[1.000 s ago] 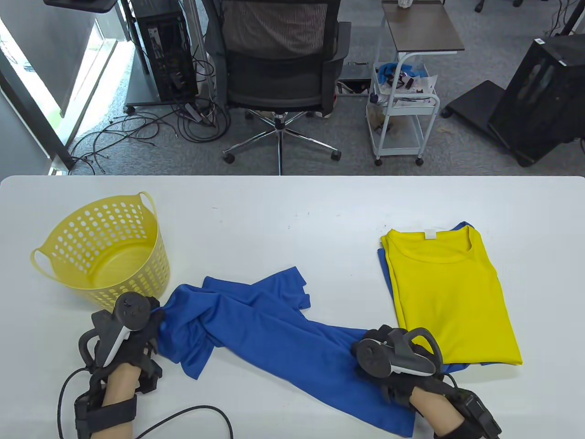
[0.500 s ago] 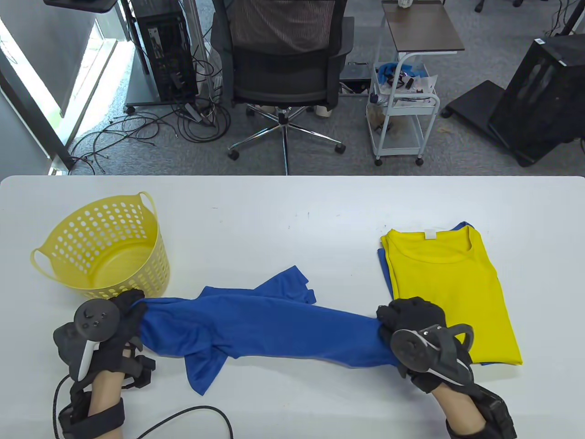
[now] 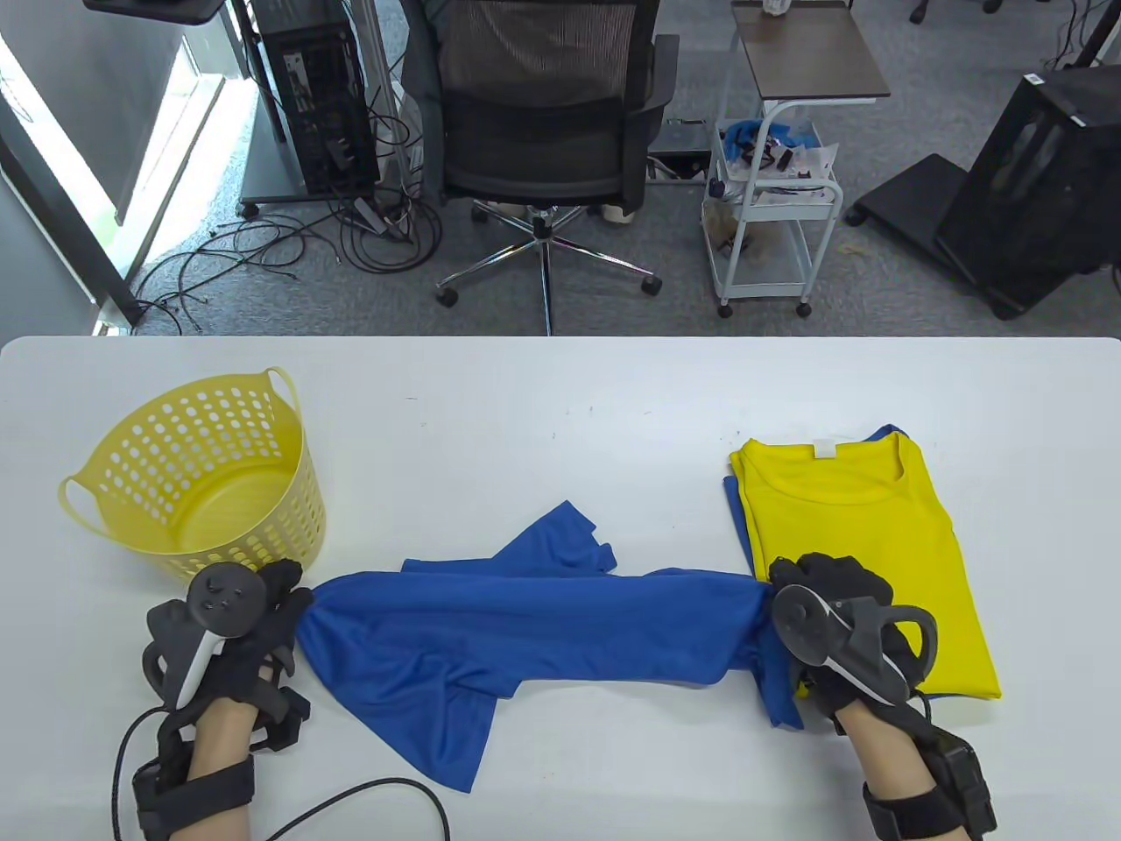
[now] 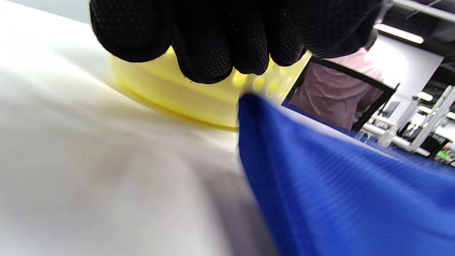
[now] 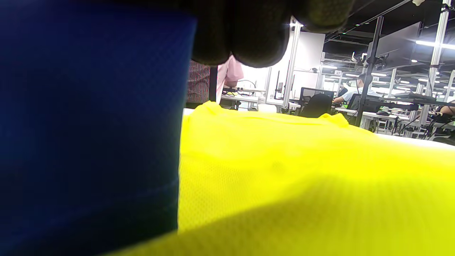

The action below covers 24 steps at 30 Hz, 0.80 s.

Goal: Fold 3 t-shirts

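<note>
table view: the blue shirt (image 3: 543, 626) hangs stretched between the left hand (image 3: 229, 639) and right hand (image 3: 836, 626), near the table's front edge.
fingers: both hands grip a shirt end, fingers closed.
step: last shirt, being pulled out flat.
next: lay it down smooth.
in the way: yellow basket (image 3: 201, 477) by the left hand, folded yellow shirt (image 3: 863, 569) under the right hand.

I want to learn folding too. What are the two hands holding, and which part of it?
Both hold the blue t-shirt, stretched between them. The left hand grips its left end, the right hand its right end. Which parts of the shirt those are cannot be told.
</note>
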Available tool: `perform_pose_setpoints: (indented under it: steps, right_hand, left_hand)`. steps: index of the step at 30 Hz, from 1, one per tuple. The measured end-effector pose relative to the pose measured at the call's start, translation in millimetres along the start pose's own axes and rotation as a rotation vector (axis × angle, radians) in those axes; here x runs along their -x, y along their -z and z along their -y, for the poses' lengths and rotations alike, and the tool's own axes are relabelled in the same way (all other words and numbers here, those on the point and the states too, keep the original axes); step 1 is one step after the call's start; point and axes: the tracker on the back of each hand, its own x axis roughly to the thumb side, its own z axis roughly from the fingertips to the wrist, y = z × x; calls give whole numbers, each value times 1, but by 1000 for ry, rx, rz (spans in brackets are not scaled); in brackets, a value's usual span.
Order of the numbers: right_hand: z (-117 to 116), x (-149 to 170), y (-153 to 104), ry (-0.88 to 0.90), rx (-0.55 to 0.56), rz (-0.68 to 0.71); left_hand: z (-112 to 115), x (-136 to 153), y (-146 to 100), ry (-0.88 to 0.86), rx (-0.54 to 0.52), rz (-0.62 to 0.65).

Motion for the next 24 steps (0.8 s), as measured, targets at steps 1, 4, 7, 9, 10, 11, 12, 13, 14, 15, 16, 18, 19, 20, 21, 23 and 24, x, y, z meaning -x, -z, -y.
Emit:
perform_pose_setpoints:
  steps: [1, 4, 7, 9, 10, 11, 12, 13, 14, 15, 16, 18, 19, 20, 21, 23, 24]
  right_hand:
    - [2, 1, -1, 13, 5, 1]
    - [7, 4, -5, 42, 17, 8]
    - [8, 3, -7, 51, 24, 20]
    - [8, 2, -7, 50, 19, 31]
    - [8, 2, -7, 53, 18, 34]
    - [7, 1, -8, 57, 15, 36]
    - [7, 2, -8, 63, 15, 38]
    - [6, 2, -8, 70, 14, 40]
    - [6, 3, -8, 71, 13, 39]
    - [6, 3, -8, 73, 11, 38]
    - [5, 5, -8, 77, 5, 36]
    - [4, 7, -8, 87, 0, 29]
    - [4, 7, -8, 92, 0, 28]
    - [4, 8, -8, 94, 1, 26]
    - [5, 8, -9, 94, 2, 26]
    - [6, 8, -9, 95, 9, 25]
    - [6, 8, -9, 98, 11, 25]
  left_hand:
    - [-2, 2, -3, 0, -1, 7]
    - [2, 1, -5, 35, 57, 37]
    - [17, -5, -4, 155, 137, 42]
    - [28, -10, -2, 268, 187, 34]
    - [34, -12, -1, 326, 218, 13]
    - [38, -13, 0, 358, 238, 4]
    - [41, -13, 1, 378, 258, -9]
    - [45, -13, 1, 403, 298, -31]
    - [46, -14, 1, 415, 312, -36]
    - [45, -14, 1, 421, 297, -31]
    - [46, -14, 2, 423, 284, -25]
    - [45, -12, 2, 423, 275, -29]
    - [44, -12, 2, 418, 271, -25]
    - [44, -11, 2, 406, 263, -17]
    - [44, -10, 2, 398, 256, -13]
    - [43, -11, 2, 388, 228, -4]
    - [43, -11, 3, 379, 217, 0]
